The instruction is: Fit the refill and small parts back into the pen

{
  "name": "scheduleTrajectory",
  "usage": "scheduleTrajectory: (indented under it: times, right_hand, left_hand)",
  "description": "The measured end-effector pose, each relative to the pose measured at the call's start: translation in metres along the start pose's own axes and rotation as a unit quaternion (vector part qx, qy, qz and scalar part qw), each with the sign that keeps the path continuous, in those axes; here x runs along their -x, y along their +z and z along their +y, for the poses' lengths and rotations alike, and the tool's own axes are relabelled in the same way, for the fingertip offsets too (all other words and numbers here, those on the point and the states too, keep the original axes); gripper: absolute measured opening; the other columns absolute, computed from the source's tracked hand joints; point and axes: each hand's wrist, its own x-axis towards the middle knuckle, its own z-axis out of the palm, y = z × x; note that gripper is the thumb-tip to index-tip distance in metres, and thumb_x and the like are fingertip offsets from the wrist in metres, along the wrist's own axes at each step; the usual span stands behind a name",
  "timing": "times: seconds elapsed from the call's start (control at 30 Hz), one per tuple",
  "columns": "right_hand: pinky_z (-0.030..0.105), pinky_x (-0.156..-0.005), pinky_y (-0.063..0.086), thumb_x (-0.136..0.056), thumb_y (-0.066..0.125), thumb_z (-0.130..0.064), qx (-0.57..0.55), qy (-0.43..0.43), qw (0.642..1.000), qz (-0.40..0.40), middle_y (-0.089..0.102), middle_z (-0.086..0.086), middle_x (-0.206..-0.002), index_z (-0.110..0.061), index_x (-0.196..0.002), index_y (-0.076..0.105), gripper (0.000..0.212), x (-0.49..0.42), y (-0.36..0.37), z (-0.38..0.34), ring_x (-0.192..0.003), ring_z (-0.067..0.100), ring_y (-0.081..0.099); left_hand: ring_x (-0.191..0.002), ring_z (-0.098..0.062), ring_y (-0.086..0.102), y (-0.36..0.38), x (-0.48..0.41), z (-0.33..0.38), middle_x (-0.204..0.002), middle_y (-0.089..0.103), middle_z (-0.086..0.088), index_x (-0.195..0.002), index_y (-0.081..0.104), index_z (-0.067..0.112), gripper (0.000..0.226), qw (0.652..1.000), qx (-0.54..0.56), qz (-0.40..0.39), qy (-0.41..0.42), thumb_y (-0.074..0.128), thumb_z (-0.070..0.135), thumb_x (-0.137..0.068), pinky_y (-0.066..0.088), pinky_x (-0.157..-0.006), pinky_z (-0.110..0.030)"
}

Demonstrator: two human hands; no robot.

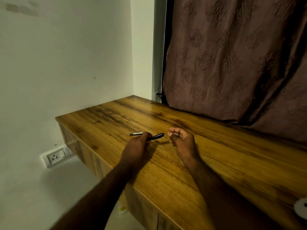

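Note:
My left hand [138, 144] grips a black pen [157, 136] just above the wooden tabletop [216, 155]; the pen's tip points right toward my right hand. A small grey pen cap [136, 133] lies on the wood just beyond my left knuckles, partly hidden by them. My right hand [181, 140] hovers a short way to the right of the pen's tip, its fingers loosely curled with nothing between them.
A brown patterned curtain [232, 63] hangs down onto the table's far right side. White walls close the left and back. A wall socket [54, 157] sits low on the left wall. A white round object [301, 207] lies at the right edge.

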Motion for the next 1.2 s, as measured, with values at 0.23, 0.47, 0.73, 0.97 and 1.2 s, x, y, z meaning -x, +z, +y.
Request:
scheduleTrajectory:
  times: [0.23, 0.47, 0.73, 0.97, 1.2]
  right_hand:
    - [0.017, -0.053, 0.046, -0.089, 0.061, -0.004, -0.026, 0.006, 0.998, -0.062, 0.069, 0.006, -0.080, -0.016, -0.087, 0.067, 0.014, 0.003, 0.003, -0.006, -0.059, 0.008, 0.055]
    - [0.023, -0.056, 0.045, -0.090, 0.059, -0.003, -0.014, 0.021, 0.998, -0.066, 0.066, 0.005, -0.073, -0.012, -0.090, 0.067, 0.012, 0.004, 0.001, -0.002, -0.060, 0.011, 0.055]
    - [0.019, -0.053, 0.044, -0.089, 0.060, -0.001, -0.003, 0.022, 0.996, -0.086, 0.067, 0.011, -0.077, 0.003, -0.099, 0.066, 0.013, 0.001, -0.004, 0.003, -0.062, 0.011, 0.056]
    - [0.021, -0.050, 0.042, -0.091, 0.060, -0.010, 0.053, 0.017, 0.993, -0.102, 0.066, 0.006, -0.068, -0.006, -0.084, 0.067, 0.010, -0.002, -0.004, 0.008, -0.056, 0.010, 0.052]
    - [0.025, -0.050, 0.040, -0.091, 0.061, -0.015, -0.004, 0.034, 0.994, -0.103, 0.067, 0.010, -0.074, 0.000, -0.092, 0.066, 0.016, -0.003, -0.006, 0.006, -0.055, 0.012, 0.054]
  left_hand:
    - [-0.085, -0.025, 0.064, 0.003, -0.003, -0.006, -0.096, 0.070, -0.010, -0.114, 0.059, 0.013, 0.065, 1.000, 0.004, 0.011, 0.002, 0.028, 0.058, -0.080, 0.052, -0.072, -0.038]
    - [-0.085, -0.016, 0.064, 0.010, -0.002, -0.012, -0.096, 0.068, -0.004, -0.111, 0.059, 0.021, 0.032, 0.999, 0.028, -0.018, -0.023, 0.051, 0.036, -0.084, 0.052, -0.072, -0.032]
    - [-0.085, -0.015, 0.063, 0.013, -0.005, -0.017, -0.096, 0.067, -0.003, -0.108, 0.060, 0.022, 0.027, 1.000, 0.000, -0.005, 0.009, 0.054, 0.023, -0.082, 0.053, -0.074, -0.036]
    - [-0.078, -0.015, 0.063, 0.010, -0.004, -0.018, -0.089, 0.068, -0.005, -0.099, 0.064, 0.020, 0.023, 0.999, -0.006, 0.001, 0.034, 0.053, 0.022, -0.079, 0.054, -0.069, -0.034]
    - [-0.084, -0.016, 0.065, 0.009, -0.005, -0.017, -0.094, 0.072, -0.004, -0.101, 0.064, 0.018, 0.042, 0.999, 0.016, 0.004, 0.029, 0.041, 0.048, -0.083, 0.050, -0.070, -0.028]
